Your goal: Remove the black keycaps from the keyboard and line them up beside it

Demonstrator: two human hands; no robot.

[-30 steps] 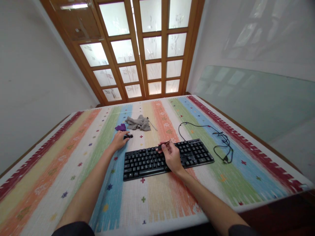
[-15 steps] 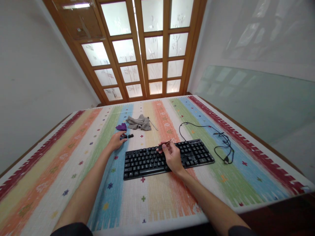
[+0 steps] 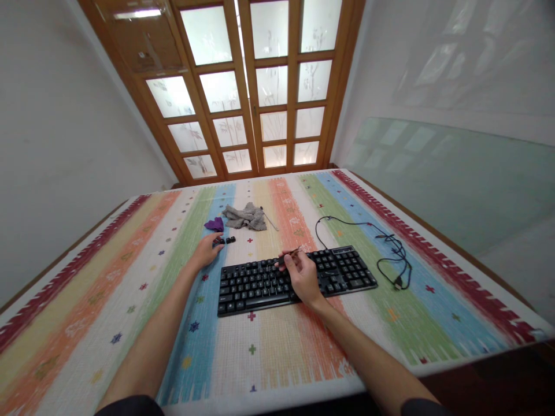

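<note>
A black keyboard (image 3: 255, 286) lies at a slight slant on the striped tablecloth. Above its middle keys is my right hand (image 3: 303, 277), closed around a small dark tool (image 3: 284, 260) with a thin brownish end; its exact kind is not clear. To the left, beyond the keyboard's far edge, my left hand (image 3: 206, 251) rests at the cloth, thumb and forefinger around a black keycap (image 3: 221, 241). More loose black keycaps (image 3: 230, 239) sit just right of those fingertips. Part of the keyboard is hidden under my right hand.
Behind the keycaps lie a purple cloth (image 3: 214, 225) and a crumpled grey cloth (image 3: 244, 217), with a thin stick-like item (image 3: 271, 220) at its right. The keyboard's black cable (image 3: 393, 248) coils on the right. A glass sheet (image 3: 437, 179) leans along the right wall.
Both hands keep nearly the same places and grips. The view has shifted very slightly.
</note>
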